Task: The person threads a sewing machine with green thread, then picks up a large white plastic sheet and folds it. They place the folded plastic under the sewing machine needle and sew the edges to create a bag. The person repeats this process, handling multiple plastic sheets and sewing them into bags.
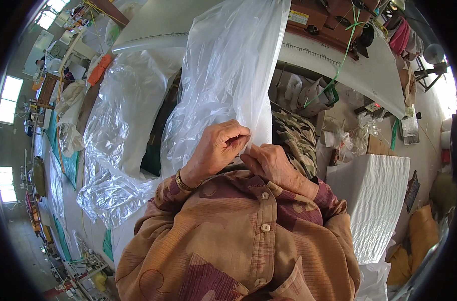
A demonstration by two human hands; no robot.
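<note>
A long sheet of clear plastic film point(228, 65) drapes from the pale worktable point(153, 27) down over my lap. My left hand point(216, 148), with a bracelet at its wrist, is closed, thumb and fingertips pinching the film's edge. Close beside it, my right hand point(276, 163) is closed as well, its fingers curled and pressed on the same edge. The fingertips nearly meet, and the exact fold between them is hidden. Camouflage cloth point(296, 133) covers my leg beneath the film.
A brown machine point(329, 25) with a green cord stands on the table's far right. More crumpled film point(128, 100) lies at the left, near an orange cloth point(100, 69). To the right is a white stack of sheets point(371, 195). A green-rimmed container point(331, 95) sits under the table.
</note>
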